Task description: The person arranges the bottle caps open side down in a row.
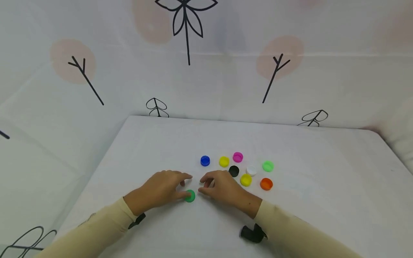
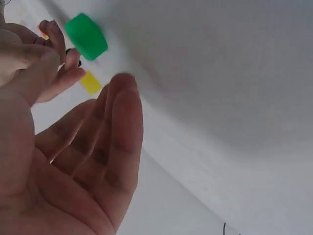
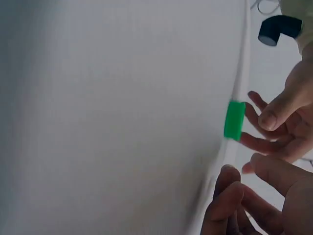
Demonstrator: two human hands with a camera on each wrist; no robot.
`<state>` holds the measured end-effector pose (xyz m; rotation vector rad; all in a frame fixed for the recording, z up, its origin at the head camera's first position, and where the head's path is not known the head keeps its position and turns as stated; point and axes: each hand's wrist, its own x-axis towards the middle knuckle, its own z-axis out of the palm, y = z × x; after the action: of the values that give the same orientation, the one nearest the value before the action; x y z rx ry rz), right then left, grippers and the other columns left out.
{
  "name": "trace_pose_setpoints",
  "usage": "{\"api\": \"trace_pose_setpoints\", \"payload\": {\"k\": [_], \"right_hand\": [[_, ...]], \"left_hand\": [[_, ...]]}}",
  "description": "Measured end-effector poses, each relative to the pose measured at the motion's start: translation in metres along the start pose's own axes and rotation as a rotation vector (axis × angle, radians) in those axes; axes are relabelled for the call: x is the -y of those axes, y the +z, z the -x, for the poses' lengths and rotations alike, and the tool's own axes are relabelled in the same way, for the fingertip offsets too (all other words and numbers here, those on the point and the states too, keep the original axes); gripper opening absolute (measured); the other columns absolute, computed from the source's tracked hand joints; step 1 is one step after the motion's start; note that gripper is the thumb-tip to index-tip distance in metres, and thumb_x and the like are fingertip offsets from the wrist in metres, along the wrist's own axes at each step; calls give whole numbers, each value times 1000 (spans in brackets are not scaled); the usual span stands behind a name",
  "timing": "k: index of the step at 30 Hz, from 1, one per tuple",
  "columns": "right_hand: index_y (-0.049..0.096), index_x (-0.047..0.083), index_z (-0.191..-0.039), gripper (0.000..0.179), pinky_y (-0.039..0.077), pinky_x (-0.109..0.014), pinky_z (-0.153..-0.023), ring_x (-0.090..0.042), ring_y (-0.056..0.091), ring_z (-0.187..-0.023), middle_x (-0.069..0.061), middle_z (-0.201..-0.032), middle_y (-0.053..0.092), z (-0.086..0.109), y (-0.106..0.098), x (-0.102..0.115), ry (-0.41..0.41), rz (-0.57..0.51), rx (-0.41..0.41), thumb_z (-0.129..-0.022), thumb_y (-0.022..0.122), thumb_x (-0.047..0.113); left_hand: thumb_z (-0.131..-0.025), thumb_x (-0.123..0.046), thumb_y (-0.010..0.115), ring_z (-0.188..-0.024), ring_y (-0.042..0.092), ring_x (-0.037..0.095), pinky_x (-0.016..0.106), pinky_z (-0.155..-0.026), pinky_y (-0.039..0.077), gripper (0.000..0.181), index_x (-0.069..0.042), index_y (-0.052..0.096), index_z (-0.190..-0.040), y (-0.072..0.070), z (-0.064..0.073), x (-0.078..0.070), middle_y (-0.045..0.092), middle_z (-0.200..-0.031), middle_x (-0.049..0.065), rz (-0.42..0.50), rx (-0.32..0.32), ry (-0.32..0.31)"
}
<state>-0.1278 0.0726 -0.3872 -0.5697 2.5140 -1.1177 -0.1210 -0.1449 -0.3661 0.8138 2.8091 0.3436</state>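
A dark green bottle cap (image 1: 191, 197) lies on the white table close in front of me, between my two hands. My left hand (image 1: 162, 190) is spread at its left side, with the thumb tip overlapping the cap in the head view and the other fingers stretched out beyond it. In the left wrist view the green cap (image 2: 86, 36) appears apart from those straight fingers (image 2: 126, 112). My right hand (image 1: 224, 188) hovers just right of the cap, fingers loosely bent with nothing between them. The right wrist view shows the cap (image 3: 234, 120) beside the left hand.
Beyond my right hand lies a loose group of caps: blue (image 1: 205, 161), magenta (image 1: 237, 157), black (image 1: 233, 171), white (image 1: 251, 170), light green (image 1: 267, 166), orange (image 1: 266, 184) and two yellow ones (image 1: 224, 161). A patterned cloth (image 1: 222, 82) hangs behind the table.
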Motion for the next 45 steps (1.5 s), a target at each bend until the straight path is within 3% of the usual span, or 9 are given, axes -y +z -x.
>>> {"api": "trace_pose_setpoints", "payload": {"k": [4, 9, 14, 19, 24, 32, 45], "right_hand": [[74, 9, -111, 25, 53, -20, -57, -6, 62, -58, 1, -86, 71, -8, -15, -2, 43, 18, -94, -89, 76, 19], [69, 7, -119, 32, 53, -24, -52, -13, 62, -52, -3, -86, 69, -21, -29, -6, 160, -22, -128, -90, 75, 19], [65, 6, -127, 40, 52, -25, -51, -17, 61, -49, -5, -82, 69, -30, -35, -9, 229, -50, -114, -91, 75, 19], [61, 5, -133, 45, 49, -24, -48, -17, 61, -47, -7, -75, 68, -37, -33, -9, 229, -31, -70, -92, 73, 18], [60, 5, -134, 45, 49, -23, -46, -18, 61, -46, -7, -72, 66, -41, -32, -8, 242, -24, -48, -93, 72, 18], [62, 5, -132, 42, 49, -23, -46, -18, 60, -45, -9, -70, 65, -44, -31, -7, 254, -28, -34, -93, 72, 16], [64, 4, -125, 37, 50, -23, -46, -19, 61, -46, -7, -69, 64, -49, -27, -9, 239, -2, -49, -91, 74, 15]], "left_hand": [[-88, -39, 76, -84, 69, 14, 31, -73, 56, 45, -16, 68, -126, -4, -15, -3, 75, -96, -3, -19, -52, -64], [-90, -37, 75, -88, 69, 15, 31, -74, 57, 44, -17, 66, -128, -8, -41, -1, 75, -99, -3, -28, -71, -96], [-90, -33, 76, -95, 69, 17, 35, -80, 58, 45, -17, 65, -130, -10, -66, 2, 75, -102, -1, -6, -27, -124], [-91, -32, 75, -91, 68, 16, 34, -80, 57, 42, -17, 66, -129, -6, -81, 2, 75, -100, 0, -10, 18, -118], [-91, -30, 74, -82, 63, 14, 31, -75, 56, 39, -14, 67, -127, -6, -87, 1, 72, -93, 0, -12, 23, -109], [-92, -25, 74, -84, 62, 16, 34, -80, 56, 34, -13, 70, -123, -9, -90, 0, 72, -94, 2, 15, 52, -141], [-91, -28, 75, -80, 61, 15, 32, -77, 55, 30, -14, 72, -117, -5, -94, 1, 71, -90, 0, -8, 39, -146]]}}
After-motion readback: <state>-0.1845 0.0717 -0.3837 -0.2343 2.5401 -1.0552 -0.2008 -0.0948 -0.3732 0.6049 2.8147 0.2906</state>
